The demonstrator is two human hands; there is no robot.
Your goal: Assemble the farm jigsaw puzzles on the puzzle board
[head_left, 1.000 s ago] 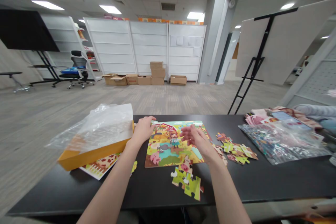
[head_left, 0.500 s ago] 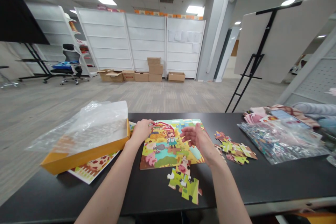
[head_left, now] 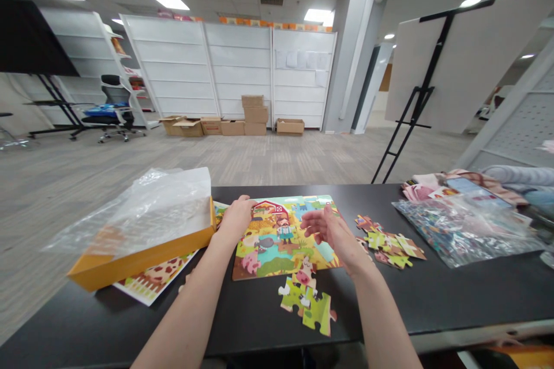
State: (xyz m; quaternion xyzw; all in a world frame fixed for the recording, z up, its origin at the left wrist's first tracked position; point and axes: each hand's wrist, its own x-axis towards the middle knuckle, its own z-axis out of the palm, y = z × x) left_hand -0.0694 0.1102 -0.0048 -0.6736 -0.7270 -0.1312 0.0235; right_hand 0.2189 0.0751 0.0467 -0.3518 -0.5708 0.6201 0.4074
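- Farm puzzle board (head_left: 281, 236) is lying flat on the black table (head_left: 433, 300), about midway along it and nearer the far edge than the near one; most of its picture is filled in.
- The left hand (head_left: 236, 219) is resting on the board's far left corner with its fingers curling loosely down. It is probably pinning the board so it does not slide. I cannot tell whether anything is pinched beneath it.
- The right hand (head_left: 331, 230) is hovering open over the board's right side, palm turning inward and fingers spreading toward the middle, holding nothing.
- Both forearms are reaching in from the near edge and angling toward each other, so the board is sitting between the wrists.
- A joined cluster of pieces (head_left: 307, 302) is lying just off the board's near edge, within easy reach.
- A loose pile of pieces (head_left: 385, 239) is sitting just right of the board, beside the open hand.
- A yellow box (head_left: 142, 253) is lying toward the left edge with plastic wrap (head_left: 147, 207) crumpling over it and a printed sheet (head_left: 151, 279) poking out underneath.
- A clear bag of pieces (head_left: 459, 230) is lying toward the right edge, well apart from the hands.
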